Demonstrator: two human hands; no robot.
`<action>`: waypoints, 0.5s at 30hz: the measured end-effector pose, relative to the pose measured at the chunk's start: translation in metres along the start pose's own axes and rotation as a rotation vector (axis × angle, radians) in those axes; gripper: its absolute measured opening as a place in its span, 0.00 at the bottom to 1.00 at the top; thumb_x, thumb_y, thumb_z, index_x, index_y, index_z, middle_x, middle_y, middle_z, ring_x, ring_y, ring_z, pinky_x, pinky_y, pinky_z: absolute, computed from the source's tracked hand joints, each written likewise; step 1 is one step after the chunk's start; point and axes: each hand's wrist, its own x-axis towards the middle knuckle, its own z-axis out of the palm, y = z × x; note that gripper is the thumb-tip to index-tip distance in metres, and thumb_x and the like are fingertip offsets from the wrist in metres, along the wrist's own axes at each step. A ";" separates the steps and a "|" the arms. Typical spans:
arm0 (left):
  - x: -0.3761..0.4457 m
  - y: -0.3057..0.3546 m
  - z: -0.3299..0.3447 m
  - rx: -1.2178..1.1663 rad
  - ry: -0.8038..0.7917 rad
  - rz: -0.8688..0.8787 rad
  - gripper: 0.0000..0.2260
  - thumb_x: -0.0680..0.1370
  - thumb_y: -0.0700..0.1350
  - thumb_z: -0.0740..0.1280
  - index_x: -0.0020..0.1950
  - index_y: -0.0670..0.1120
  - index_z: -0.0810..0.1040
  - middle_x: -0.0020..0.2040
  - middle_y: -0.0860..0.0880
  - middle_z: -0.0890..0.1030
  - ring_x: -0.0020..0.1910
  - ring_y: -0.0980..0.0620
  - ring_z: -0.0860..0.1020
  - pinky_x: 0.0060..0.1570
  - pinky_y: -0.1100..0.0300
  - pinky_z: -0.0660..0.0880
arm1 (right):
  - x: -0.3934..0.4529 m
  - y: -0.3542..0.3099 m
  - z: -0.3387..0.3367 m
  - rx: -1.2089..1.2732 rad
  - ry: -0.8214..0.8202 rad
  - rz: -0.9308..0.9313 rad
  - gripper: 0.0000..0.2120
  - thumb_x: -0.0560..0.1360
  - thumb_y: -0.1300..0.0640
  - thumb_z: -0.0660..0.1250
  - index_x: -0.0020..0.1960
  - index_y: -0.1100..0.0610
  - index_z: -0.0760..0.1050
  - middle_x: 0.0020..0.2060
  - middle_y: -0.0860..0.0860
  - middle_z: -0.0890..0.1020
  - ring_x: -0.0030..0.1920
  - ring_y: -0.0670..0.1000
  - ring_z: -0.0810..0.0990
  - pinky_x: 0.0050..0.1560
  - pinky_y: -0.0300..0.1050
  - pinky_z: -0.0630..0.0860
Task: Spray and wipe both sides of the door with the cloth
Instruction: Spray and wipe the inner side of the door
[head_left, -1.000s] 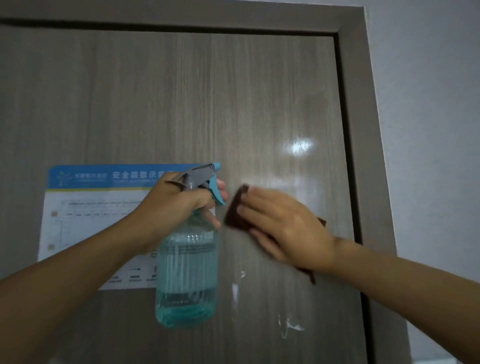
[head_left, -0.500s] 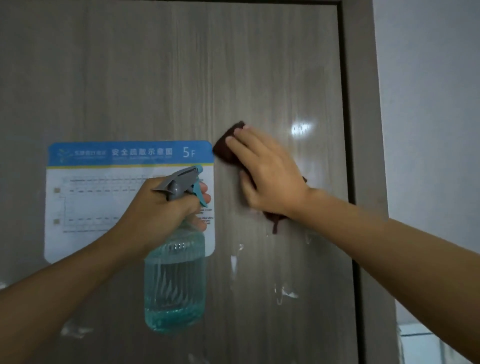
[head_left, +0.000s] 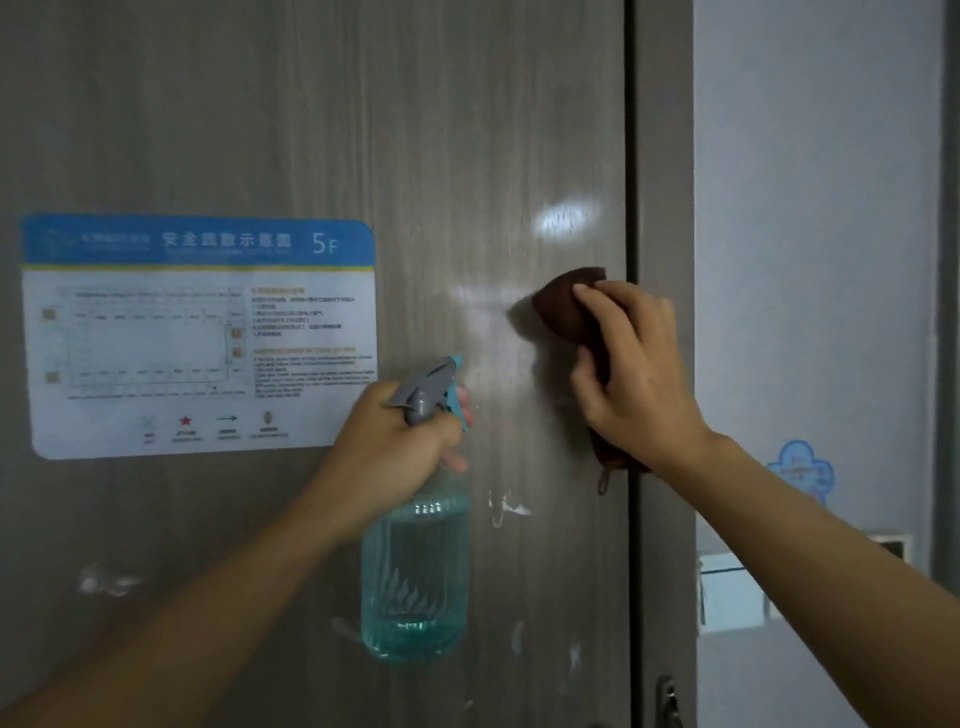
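The right hand (head_left: 636, 374) presses a dark brown cloth (head_left: 566, 306) flat against the grey wood-grain door (head_left: 441, 130), close to the door's right edge and beside the frame (head_left: 665, 208); its fingers (head_left: 602, 299) lie curled over the cloth, and a corner of the cloth hangs out below the wrist. The left hand (head_left: 387, 452) grips the neck of a spray bottle (head_left: 415, 577), fingers wrapped round it under the grey and teal trigger head (head_left: 434, 392), with what seems to be a fingertip resting by the trigger, though that part is blurred. The clear bottle hangs upright in front of the door, its blue liquid low in the bottom. White streaks and droplets (head_left: 506, 506) cling to the door below the cloth and lower down. A blue-and-white evacuation notice (head_left: 197, 332) marked 5F is stuck to the door to the left of both hands. On the wall (head_left: 810, 208) to the right sit a small blue sticker (head_left: 802, 470) and a white switch plate (head_left: 732, 592).
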 end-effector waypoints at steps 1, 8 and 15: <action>-0.001 -0.003 0.009 -0.003 -0.009 -0.007 0.12 0.79 0.35 0.67 0.53 0.49 0.85 0.50 0.51 0.88 0.39 0.49 0.88 0.56 0.53 0.80 | -0.006 0.003 -0.004 -0.010 0.001 0.029 0.26 0.76 0.66 0.70 0.73 0.67 0.72 0.67 0.64 0.74 0.64 0.63 0.72 0.70 0.40 0.64; -0.010 -0.013 0.061 0.038 -0.004 -0.009 0.06 0.75 0.41 0.68 0.48 0.44 0.84 0.39 0.45 0.87 0.36 0.51 0.86 0.46 0.45 0.82 | -0.033 0.014 -0.022 -0.069 -0.043 0.035 0.26 0.75 0.66 0.69 0.72 0.66 0.73 0.67 0.65 0.73 0.63 0.63 0.71 0.66 0.51 0.70; -0.015 -0.015 0.080 0.099 -0.035 0.010 0.09 0.79 0.46 0.69 0.45 0.41 0.79 0.37 0.40 0.83 0.38 0.42 0.85 0.41 0.41 0.80 | -0.030 0.023 -0.022 -0.082 -0.050 0.051 0.25 0.76 0.66 0.67 0.72 0.66 0.73 0.67 0.64 0.74 0.64 0.64 0.73 0.67 0.51 0.70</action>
